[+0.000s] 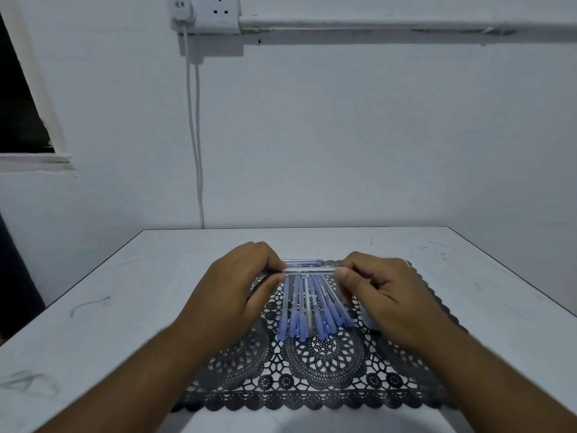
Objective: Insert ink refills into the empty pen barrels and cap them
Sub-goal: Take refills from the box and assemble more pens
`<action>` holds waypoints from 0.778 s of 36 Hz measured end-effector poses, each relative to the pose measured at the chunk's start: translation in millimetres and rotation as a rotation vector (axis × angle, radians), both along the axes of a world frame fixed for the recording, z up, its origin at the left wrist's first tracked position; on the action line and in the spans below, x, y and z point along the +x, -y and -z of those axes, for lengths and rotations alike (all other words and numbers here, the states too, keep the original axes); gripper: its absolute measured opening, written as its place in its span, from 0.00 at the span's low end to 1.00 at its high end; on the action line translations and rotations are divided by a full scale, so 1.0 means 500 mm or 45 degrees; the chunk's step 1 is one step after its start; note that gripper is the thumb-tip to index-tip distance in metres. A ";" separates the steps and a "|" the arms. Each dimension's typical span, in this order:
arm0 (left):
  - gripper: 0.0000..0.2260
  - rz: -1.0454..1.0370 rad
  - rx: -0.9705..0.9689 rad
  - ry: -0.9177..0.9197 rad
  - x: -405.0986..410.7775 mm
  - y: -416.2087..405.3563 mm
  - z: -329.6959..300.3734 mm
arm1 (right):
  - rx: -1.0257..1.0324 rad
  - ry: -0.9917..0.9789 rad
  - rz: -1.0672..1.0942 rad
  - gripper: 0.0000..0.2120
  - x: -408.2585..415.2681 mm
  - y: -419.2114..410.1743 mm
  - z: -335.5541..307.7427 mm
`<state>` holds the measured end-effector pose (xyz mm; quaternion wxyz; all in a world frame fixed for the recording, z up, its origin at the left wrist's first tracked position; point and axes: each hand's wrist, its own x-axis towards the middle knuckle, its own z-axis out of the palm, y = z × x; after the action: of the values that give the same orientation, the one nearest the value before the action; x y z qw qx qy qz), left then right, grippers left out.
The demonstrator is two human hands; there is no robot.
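Observation:
A clear pen barrel [309,270] is held level above the black lace mat [324,370]. My left hand [240,282] pinches its left end and my right hand [381,289] pinches its right end. Whether a refill is inside the barrel cannot be told. Under it, several capped blue pens [312,310] lie side by side on the mat, caps toward me. Another pen [304,262] lies crosswise just beyond the held barrel. More pen parts seem to lie under my hands, mostly hidden.
The mat rests on a white table [125,307] with scuff marks. A white wall stands behind, with a socket [212,12] and a cable [195,135] hanging down to the table's far edge.

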<state>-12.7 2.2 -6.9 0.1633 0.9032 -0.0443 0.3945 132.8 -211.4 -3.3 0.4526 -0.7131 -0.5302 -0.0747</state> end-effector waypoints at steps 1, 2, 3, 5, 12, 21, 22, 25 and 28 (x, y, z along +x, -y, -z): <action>0.06 0.004 0.018 0.003 -0.001 0.001 -0.002 | -0.015 0.025 0.002 0.17 -0.001 -0.002 -0.001; 0.07 0.007 0.034 0.000 0.000 0.001 -0.003 | -0.028 0.038 0.011 0.18 0.000 -0.002 0.000; 0.07 0.008 0.047 -0.006 0.000 0.001 -0.004 | -0.042 0.042 0.021 0.19 0.003 -0.004 0.002; 0.08 0.004 0.058 -0.018 0.000 -0.002 -0.004 | -0.057 0.002 0.017 0.18 0.008 -0.006 0.006; 0.09 -0.019 0.029 -0.020 -0.002 -0.002 -0.007 | -0.035 0.102 0.036 0.05 0.018 -0.004 0.005; 0.10 -0.010 0.176 0.060 0.003 -0.006 -0.011 | -0.102 0.014 -0.025 0.13 0.020 -0.010 0.014; 0.10 -0.015 0.212 0.079 0.004 -0.008 -0.011 | -0.102 -0.047 -0.055 0.14 0.018 -0.010 0.014; 0.10 -0.017 0.275 0.114 0.005 -0.012 -0.012 | -0.085 -0.142 -0.081 0.14 0.012 -0.009 0.013; 0.11 -0.033 0.192 0.062 0.010 -0.011 -0.005 | -0.030 -0.236 -0.032 0.13 0.011 -0.010 0.013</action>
<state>-7.6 7.8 -4.6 0.0887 0.9035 -0.0661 0.4141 138.3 -206.5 -10.0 0.4921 -0.7155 -0.4958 0.0036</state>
